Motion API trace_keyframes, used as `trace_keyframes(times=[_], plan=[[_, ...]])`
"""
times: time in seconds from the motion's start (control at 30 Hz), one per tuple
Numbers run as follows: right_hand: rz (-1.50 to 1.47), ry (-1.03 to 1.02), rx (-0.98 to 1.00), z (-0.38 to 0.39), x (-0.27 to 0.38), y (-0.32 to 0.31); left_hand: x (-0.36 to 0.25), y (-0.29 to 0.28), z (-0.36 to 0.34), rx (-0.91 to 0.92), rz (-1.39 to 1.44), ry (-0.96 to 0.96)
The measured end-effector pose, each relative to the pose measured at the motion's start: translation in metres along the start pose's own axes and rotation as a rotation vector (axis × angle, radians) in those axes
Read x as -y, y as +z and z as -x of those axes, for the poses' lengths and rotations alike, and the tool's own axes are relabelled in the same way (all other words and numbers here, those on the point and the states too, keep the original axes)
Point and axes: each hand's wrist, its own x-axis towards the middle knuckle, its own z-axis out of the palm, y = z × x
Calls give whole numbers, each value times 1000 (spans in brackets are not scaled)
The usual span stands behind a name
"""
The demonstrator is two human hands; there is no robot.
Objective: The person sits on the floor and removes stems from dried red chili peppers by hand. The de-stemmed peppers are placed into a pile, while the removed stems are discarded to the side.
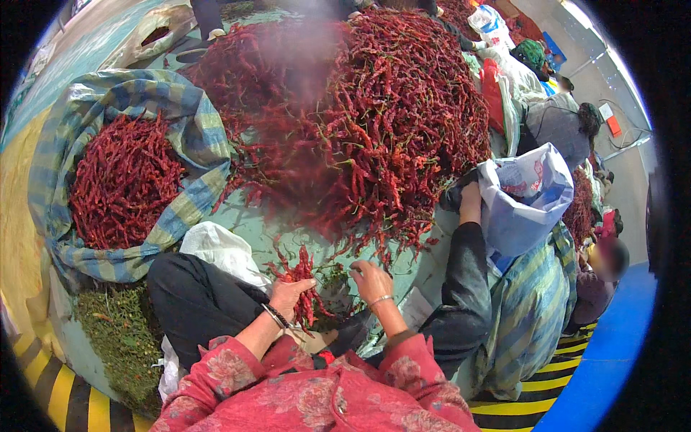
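Observation:
My left hand [286, 295] grips a bunch of dried red chillies [302, 276], some with green stems, held above my lap. Just to its right, my right hand [368, 281] has its fingers curled and pinched; whatever is in them is too small to make out. Below and between my hands is a small heap of green stems [333, 281]. A large pile of red chillies [410, 108] spreads in front of me, partly hazy in the middle. My dark-trousered legs are bent either side of the hands.
A checked sack of chillies [124, 180] stands at left, beside green stem scraps [108, 338] and white cloth [223, 245]. At right are a white bag [525, 227], another checked sack [518, 331] and several seated people [590, 288]. Striped floor edging [57, 389] borders the work area.

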Motion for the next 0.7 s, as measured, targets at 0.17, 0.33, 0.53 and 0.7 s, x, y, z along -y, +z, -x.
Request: trace_keyframes(times=[0.17,0.33,0.53,0.7], plan=[[137,-143,-113,-26,7,22,-9,14,4,0,-28,22],[-40,-31,-85,-20,-9,34,0,2,-3,-3,-38,15],[-375,-25,-142,1,-37,31,-70,17,29,-8,-79,218],[-399,-65,-93,2,-46,47,-184,-16,48,-89,-142,674]])
